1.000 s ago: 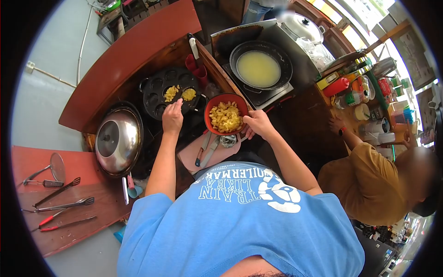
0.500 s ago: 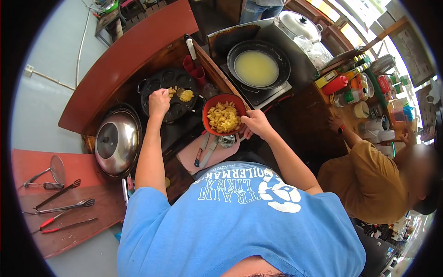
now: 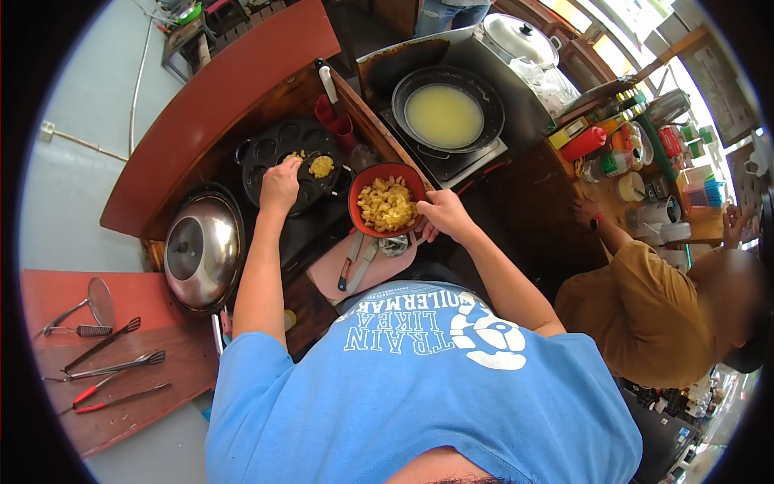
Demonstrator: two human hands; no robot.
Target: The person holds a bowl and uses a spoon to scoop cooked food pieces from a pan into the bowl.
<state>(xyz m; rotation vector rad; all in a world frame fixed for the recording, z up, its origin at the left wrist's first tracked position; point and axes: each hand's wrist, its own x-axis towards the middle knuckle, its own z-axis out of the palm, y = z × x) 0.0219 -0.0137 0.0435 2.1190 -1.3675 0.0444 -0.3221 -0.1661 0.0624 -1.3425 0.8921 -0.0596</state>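
My left hand [image 3: 280,185] is over the near side of a black pan with round hollows [image 3: 266,152], its fingers pinched together on something I cannot make out. Yellow food lies partly under its fingertips. A second yellow portion [image 3: 321,167] fills a hollow just to the right. My right hand [image 3: 443,213] grips the rim of a red bowl [image 3: 353,202] beside the pan. Yellow chunks [image 3: 387,205] lie in the bowl. Below it, a knife [image 3: 364,268] and another blue-and-black-handled knife [image 3: 348,262] rest on a pink board [image 3: 324,277].
A wok of yellowish liquid [image 3: 444,115] sits on a burner at the upper right. A domed lid [image 3: 204,246] is at the left, above tongs [image 3: 125,367] on a red shelf [image 3: 48,290]. A co-worker [image 3: 633,315] stands at a cluttered counter on the right.
My left hand has shifted left from its earliest position and now covers part of the left yellow portion. My right hand keeps hold of the bowl. The view has shifted slightly.
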